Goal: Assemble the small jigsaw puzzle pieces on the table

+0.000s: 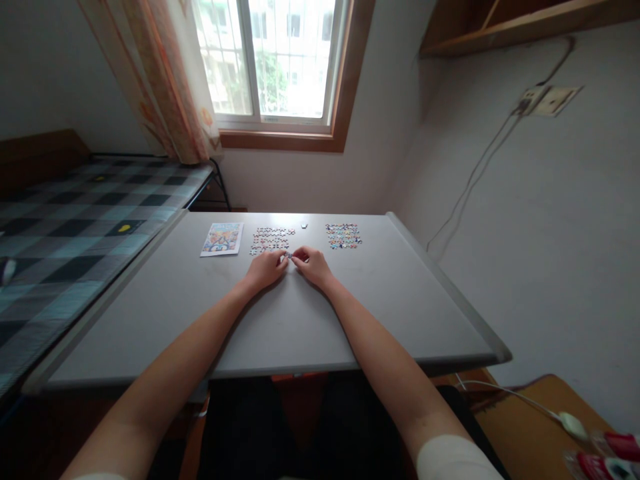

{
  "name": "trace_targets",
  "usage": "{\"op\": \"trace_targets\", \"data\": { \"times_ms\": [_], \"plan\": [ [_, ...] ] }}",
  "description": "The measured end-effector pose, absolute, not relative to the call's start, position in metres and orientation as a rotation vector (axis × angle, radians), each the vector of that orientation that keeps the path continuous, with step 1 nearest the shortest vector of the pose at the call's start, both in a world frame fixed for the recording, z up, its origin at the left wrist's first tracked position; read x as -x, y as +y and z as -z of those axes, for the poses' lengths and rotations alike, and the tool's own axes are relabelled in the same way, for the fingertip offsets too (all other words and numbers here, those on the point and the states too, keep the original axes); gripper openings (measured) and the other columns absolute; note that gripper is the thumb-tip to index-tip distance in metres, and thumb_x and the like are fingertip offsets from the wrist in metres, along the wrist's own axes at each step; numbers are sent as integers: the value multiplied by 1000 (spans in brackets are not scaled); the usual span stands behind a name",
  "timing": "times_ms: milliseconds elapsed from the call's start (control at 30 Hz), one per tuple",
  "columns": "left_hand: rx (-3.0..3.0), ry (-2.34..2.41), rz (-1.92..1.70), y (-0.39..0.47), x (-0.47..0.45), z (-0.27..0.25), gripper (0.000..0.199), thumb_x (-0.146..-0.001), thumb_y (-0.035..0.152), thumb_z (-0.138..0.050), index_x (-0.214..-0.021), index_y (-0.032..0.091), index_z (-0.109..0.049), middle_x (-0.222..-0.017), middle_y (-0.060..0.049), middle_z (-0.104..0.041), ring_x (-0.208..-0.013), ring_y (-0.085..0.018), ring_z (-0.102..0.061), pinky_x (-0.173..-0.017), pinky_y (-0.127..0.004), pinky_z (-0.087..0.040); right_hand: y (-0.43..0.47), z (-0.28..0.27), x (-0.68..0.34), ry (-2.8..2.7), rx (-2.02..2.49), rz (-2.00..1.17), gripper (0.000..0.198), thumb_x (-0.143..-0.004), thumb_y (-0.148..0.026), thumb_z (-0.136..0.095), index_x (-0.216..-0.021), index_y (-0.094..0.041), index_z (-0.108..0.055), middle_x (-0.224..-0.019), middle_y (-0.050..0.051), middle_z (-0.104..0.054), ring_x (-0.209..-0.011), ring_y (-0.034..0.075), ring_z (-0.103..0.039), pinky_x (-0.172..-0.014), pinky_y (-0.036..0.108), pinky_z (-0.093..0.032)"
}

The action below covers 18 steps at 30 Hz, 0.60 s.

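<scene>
Daylight enters through a barred window (293,60) at the far wall, with a patterned curtain (170,87) hanging to its left and a bed (165,180) with a checked cover standing along the left side. On the right wall, a socket (550,100) carries a plugged-in cable. Below the window, a pale grey tabletop (390,293) bears the items under inspection. Toward its far edge, left of centre, lies a printed picture sheet (223,239), flat and slightly askew. Just to its right, a left group of jigsaw pieces (273,239) is laid out in rows; a right group of jigsaw pieces (343,235), also in rows, lies well apart from it. Between the groups, near the far edge, sits a small loose item (304,225). Left hand (269,269) and right hand (311,265) meet nearer the person, fingers of both closed on a small puzzle piece (289,255); whether it is one piece or several joined cannot be told.
</scene>
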<state>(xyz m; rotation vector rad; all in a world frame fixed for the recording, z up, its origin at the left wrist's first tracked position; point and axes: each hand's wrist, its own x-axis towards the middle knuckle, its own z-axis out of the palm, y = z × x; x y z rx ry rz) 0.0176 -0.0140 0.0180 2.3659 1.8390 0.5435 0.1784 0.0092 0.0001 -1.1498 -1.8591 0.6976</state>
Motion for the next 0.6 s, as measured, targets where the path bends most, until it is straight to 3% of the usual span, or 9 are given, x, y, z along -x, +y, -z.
{"op": "trace_targets", "data": {
  "times_ms": [600],
  "plan": [
    [-2370, 1810, -557, -14, -17, -18, 36, -88, 39, -40, -105, 21, -67, -72, -4, -68, -68, -18, -61, -60, -25, -38, 9, -1, -178, -1858, 1161, -699, 10, -76, -24, -59, -79, -16, -66, -72, 2, -66, -65, 12, -58, -66, 23, -46]
  ]
}}
